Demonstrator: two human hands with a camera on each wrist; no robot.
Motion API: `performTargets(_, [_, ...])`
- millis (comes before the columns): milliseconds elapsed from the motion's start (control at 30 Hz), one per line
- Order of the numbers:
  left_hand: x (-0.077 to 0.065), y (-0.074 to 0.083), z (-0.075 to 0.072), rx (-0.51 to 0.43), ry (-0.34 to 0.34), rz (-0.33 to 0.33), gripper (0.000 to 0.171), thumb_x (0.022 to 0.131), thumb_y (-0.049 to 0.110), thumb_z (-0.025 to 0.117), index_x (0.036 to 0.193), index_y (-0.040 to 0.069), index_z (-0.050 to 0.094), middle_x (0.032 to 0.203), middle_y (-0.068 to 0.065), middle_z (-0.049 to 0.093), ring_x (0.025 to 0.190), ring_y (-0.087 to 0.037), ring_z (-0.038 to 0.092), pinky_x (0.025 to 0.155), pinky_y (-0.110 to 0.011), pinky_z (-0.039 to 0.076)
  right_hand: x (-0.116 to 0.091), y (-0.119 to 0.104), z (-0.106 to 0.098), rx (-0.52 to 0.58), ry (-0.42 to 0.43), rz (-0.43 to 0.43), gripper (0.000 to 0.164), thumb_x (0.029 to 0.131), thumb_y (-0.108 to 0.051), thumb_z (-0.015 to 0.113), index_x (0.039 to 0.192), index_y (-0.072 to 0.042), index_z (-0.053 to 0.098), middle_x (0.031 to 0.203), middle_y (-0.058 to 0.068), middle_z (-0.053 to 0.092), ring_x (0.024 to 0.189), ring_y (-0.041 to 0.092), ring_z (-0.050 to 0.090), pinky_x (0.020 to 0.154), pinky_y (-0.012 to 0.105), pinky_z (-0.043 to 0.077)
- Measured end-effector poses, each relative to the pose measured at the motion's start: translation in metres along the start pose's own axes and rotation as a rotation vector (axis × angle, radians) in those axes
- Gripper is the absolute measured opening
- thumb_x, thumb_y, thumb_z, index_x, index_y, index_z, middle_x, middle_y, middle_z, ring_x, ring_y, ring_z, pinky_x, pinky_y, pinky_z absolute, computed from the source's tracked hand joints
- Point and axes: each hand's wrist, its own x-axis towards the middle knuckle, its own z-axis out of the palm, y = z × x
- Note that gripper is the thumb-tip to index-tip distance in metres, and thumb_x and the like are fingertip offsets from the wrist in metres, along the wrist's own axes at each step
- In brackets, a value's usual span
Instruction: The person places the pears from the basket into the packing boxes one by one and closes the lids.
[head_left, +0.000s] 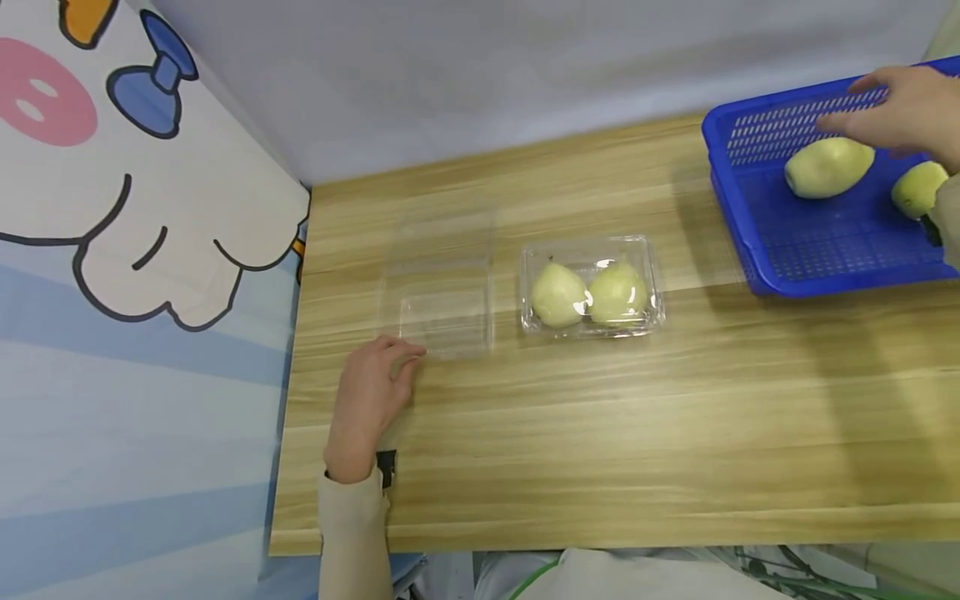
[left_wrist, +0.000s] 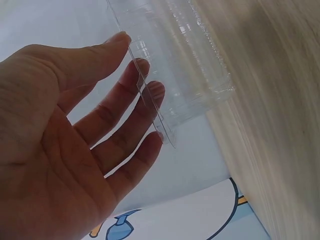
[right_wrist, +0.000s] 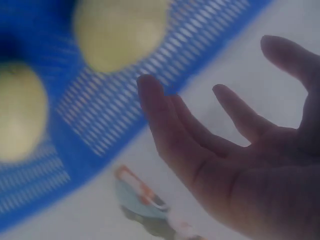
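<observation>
An open clear plastic clamshell box (head_left: 446, 321) lies on the table's left side. At its near left corner, my left hand (head_left: 367, 396) pinches the thin rim between thumb and fingertips, as the left wrist view shows. To its right stands a second clear box (head_left: 655, 292), lid down, with two pale yellow pears (head_left: 558, 296) inside. Over the blue basket (head_left: 731, 204) hovers my right hand (head_left: 907, 112), fingers spread and holding nothing. Below it in the basket lie a long pear (head_left: 828, 167) and another pear (head_left: 917, 190), partly hidden by the wrist.
Both boxes and the basket stand on a wood-grain table (head_left: 600, 450). A white wall (head_left: 487, 83) borders the back, and a cartoon-printed panel (head_left: 150, 400) runs along the left side. Cables (head_left: 795, 567) show below the front edge.
</observation>
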Motion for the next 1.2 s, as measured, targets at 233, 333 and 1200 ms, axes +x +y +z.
performTargets(233, [0.000, 0.003, 0.001, -0.010, -0.006, -0.014, 0.017, 0.096, 0.008, 0.079, 0.113, 0.008, 0.083, 0.119, -0.015, 0.077, 0.108, -0.039, 0.072, 0.095, -0.055, 0.060, 0.034, 0.024, 0.021, -0.053, -0.110, 0.082, 0.098, 0.105, -0.059, 0.044, 0.163, 0.012, 0.011, 0.161, 0.049, 0.017, 0.118, 0.065, 0.055, 0.097, 0.066, 0.054])
performTargets(333, [-0.001, 0.005, 0.001, -0.015, -0.007, 0.000, 0.017, 0.095, 0.007, 0.079, 0.111, 0.009, 0.084, 0.116, -0.015, 0.077, 0.106, -0.038, 0.072, 0.095, -0.054, 0.059, 0.037, 0.036, 0.030, -0.077, -0.093, 0.122, 0.099, 0.103, -0.058, 0.050, 0.162, 0.014, 0.016, 0.154, 0.049, 0.028, 0.099, 0.058, 0.063, 0.084, 0.057, 0.061])
performTargets(1200, [-0.005, -0.002, 0.009, -0.061, 0.064, 0.003, 0.012, 0.092, 0.010, 0.084, 0.103, 0.006, 0.085, 0.113, -0.015, 0.080, 0.111, -0.039, 0.073, 0.103, -0.054, 0.057, 0.010, 0.011, 0.021, 0.033, 0.064, 0.115, 0.098, 0.101, -0.043, 0.061, 0.158, 0.021, 0.014, 0.132, 0.052, 0.036, 0.079, 0.047, 0.061, 0.056, 0.041, 0.062])
